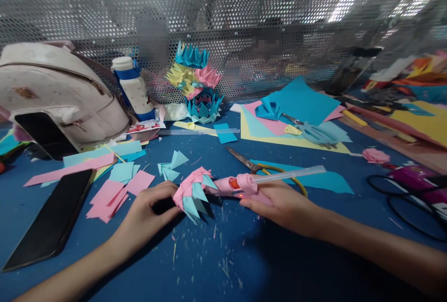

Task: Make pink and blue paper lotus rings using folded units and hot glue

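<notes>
My left hand [148,211] pinches the left edge of a folded paper piece [193,192], pink along its curved top with light-blue points fanning down and right. In my right hand [282,206] is a pink glue gun [240,185], lying nearly level, with a clear glue stick [293,174] sticking out of its back end. The gun's front reaches the right side of the paper piece; whether it touches is hidden by the folds. Several light-blue folded pieces [172,166] lie just behind the left hand. Scissors with yellow handles [251,166] rest behind the gun.
Pink paper rectangles [108,199] and a black phone [52,218] lie at left. A backpack [59,92], a bottle [131,87] and a stacked paper ornament [202,83] stand along the perforated metal panel [223,17]. Coloured sheets [300,101] and a purple device with a cable [415,185] are at right.
</notes>
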`<state>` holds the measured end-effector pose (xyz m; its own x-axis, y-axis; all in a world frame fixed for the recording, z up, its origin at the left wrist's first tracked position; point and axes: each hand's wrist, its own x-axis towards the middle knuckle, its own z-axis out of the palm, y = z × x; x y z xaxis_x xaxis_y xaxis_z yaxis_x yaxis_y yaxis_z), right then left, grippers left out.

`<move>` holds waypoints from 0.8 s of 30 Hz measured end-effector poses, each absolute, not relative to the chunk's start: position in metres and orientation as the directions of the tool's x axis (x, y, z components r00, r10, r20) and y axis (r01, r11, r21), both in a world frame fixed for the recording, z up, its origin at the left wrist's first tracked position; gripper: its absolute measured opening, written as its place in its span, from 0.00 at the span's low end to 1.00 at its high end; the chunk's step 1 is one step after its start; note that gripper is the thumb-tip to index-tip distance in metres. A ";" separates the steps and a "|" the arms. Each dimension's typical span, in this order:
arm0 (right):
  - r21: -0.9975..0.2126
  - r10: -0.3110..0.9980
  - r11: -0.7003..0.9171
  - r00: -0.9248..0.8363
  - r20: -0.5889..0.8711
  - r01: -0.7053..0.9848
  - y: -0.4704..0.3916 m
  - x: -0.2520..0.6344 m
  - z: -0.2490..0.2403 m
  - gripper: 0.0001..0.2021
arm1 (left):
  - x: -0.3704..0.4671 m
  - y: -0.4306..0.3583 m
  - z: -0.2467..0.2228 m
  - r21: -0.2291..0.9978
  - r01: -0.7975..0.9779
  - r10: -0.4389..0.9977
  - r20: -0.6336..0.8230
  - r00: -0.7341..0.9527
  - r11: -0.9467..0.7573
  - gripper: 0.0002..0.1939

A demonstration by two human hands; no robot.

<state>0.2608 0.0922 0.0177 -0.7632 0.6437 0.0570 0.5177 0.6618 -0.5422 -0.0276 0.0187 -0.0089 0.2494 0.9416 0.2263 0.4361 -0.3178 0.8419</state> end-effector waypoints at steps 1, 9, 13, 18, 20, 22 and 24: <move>-0.535 0.635 0.673 -0.770 0.064 0.511 0.092 0.261 0.018 0.16 | -0.028 0.019 -0.009 0.842 0.436 0.942 0.226 0.249 -0.317 0.06; -0.565 0.670 0.623 -0.742 0.028 0.541 0.092 0.262 0.018 0.16 | -0.028 0.017 -0.009 0.831 0.451 0.940 0.233 0.249 -0.325 0.07; -0.566 0.684 0.605 -0.730 0.009 0.560 0.092 0.261 0.018 0.17 | -0.028 0.018 -0.008 0.816 0.462 0.933 0.252 0.258 -0.348 0.06; -0.534 0.695 0.600 -0.719 -0.020 0.595 0.096 0.269 0.025 0.21 | -0.027 0.018 -0.006 0.799 0.475 0.925 0.269 0.268 -0.370 0.07; -0.509 0.687 0.618 -0.726 -0.019 0.599 0.101 0.276 0.029 0.23 | -0.028 0.017 -0.006 0.794 0.482 0.925 0.272 0.264 -0.371 0.08; -0.493 0.689 0.630 -0.725 -0.002 0.600 0.107 0.285 0.034 0.26 | -0.028 0.016 -0.007 0.790 0.489 0.927 0.275 0.257 -0.370 0.08; -0.498 0.697 0.626 -0.717 0.012 0.600 0.112 0.294 0.042 0.27 | -0.028 0.015 -0.008 0.785 0.492 0.924 0.287 0.251 -0.377 0.08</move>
<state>0.2938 0.1116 0.0415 -0.7173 0.6966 0.0124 0.5996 0.6263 -0.4983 -0.0282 0.0155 -0.0078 0.2514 0.9244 0.2867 0.4921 -0.3772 0.7846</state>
